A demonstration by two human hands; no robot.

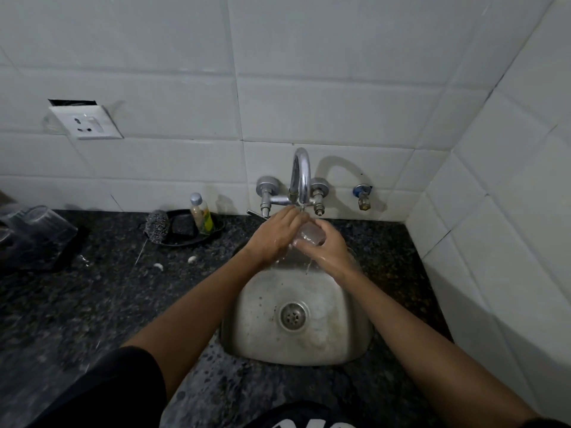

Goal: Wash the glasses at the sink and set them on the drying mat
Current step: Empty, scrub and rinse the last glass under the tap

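While water runs from the curved chrome tap (300, 177), a clear glass (310, 234) is held under the spout above the back of the steel sink (349, 329). The glass is tipped on its side and gripped by the right hand (327, 248), whose fingers are curled around its body; the left hand (278, 234) is closed over the end nearer the tap, its fingertips apparently at or inside the mouth, though that contact is hidden. A thin stream is seen falling from the glass into the basin.

The washing is judged to be partly done: at least two clear glasses (40, 223) are already set upside down on the dark drying mat (66, 247) at the far left of the counter, well apart from the sink. No unwashed glasses are seen, so it cannot be told how many remain.

The speckled black counter (92, 304) is shown wet and glossy, the rounded basin dulled by water marks around its ribbed drain. A wire scourer (157, 227) and a small capped bottle (202, 217) are kept on a shallow black dish (182, 241) beside the tap, below white glazed tiles.
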